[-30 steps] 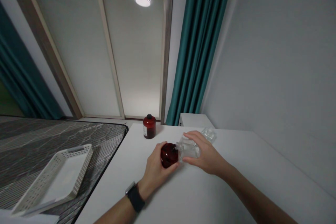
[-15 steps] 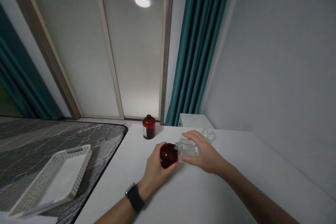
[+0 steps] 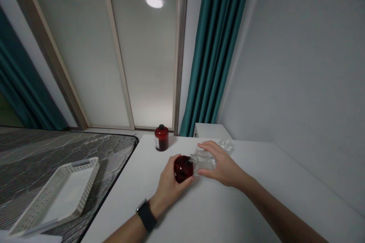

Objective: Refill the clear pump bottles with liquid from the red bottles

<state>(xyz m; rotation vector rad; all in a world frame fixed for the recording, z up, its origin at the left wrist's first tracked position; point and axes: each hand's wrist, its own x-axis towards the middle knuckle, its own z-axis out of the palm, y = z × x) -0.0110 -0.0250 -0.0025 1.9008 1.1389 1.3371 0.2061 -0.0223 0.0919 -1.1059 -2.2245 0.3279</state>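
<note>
Left hand [image 3: 168, 182] is curled around a dark red bottle [image 3: 181, 169], and a clear bottle [image 3: 205, 162], tipped sideways, is gripped by the right hand [image 3: 225, 165], its neck at the red bottle's mouth; both are held towards the far edge of the white table [image 3: 205, 212]. Whether the necks touch cannot quite be made out. If either grip were slackened, alignment could be lost and any contents spilled. Near the far left corner a capped red bottle [image 3: 161, 139] is stood, out of the way; a clear object [image 3: 227, 145], placed by the far edge just beyond the right hand, could be knocked. Past the left edge, a perforated basket [image 3: 87, 190] is seen.
</note>
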